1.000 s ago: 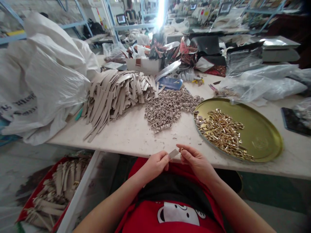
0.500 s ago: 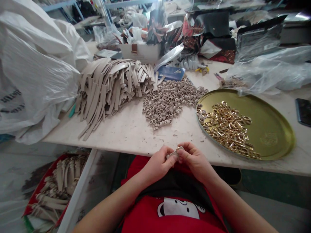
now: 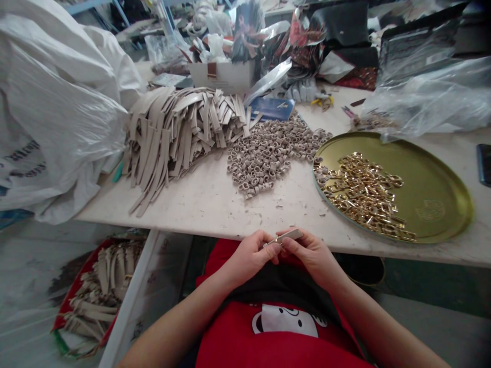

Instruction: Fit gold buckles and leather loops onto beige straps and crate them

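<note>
At the table's front edge, my left hand (image 3: 255, 254) and my right hand (image 3: 309, 251) meet over one beige strap (image 3: 291, 235). A short flat length of it shows above my right thumb, and a small glint of gold metal sits between the two hands. Both hands are closed, fingers pinching the strap; much of it is hidden behind them. Beyond the hands lies a heap of small beige loops (image 3: 261, 158). To its left is a pile of beige straps (image 3: 164, 138). Gold buckles (image 3: 368, 191) lie on a round gold tray (image 3: 441, 204) at the right.
A big white bag (image 3: 57, 102) stands at the left. Below it, a red-rimmed container (image 3: 65, 306) holds more straps. Farther back are a white box (image 3: 222, 76), a blue booklet (image 3: 272, 108), yellow-handled scissors (image 3: 322, 101) and clear plastic (image 3: 433, 107). A phone (image 3: 484, 163) lies far right.
The strap has turned between my hands, and a flat length now shows over my right thumb. My right hand has shifted slightly right. The whole view has moved a little.
</note>
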